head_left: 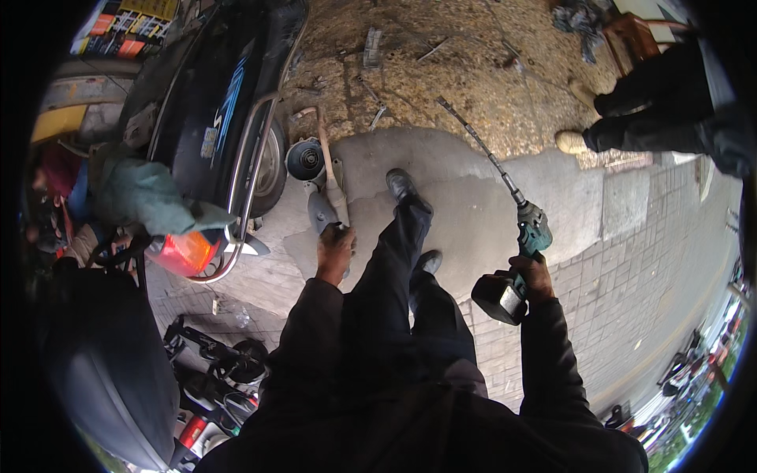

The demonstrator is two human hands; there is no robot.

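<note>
My left hand is closed around the lower end of a motorcycle exhaust, which has a grey muffler body and a thin, rusty bent pipe reaching away from me. Beside it is a round, dark, cup-like part; I cannot tell whether the two are joined. My right hand grips the handle of a green cordless impact wrench. A big black battery sits at its base. From its nose a long extension bar points away and to the left, its tip above the wet ground.
To the left stands a black scooter with a chrome rail and red tail light; green cloth lies over its rear. Several tools are scattered on the far ground. Another person's tan shoe and dark trousers show at the right.
</note>
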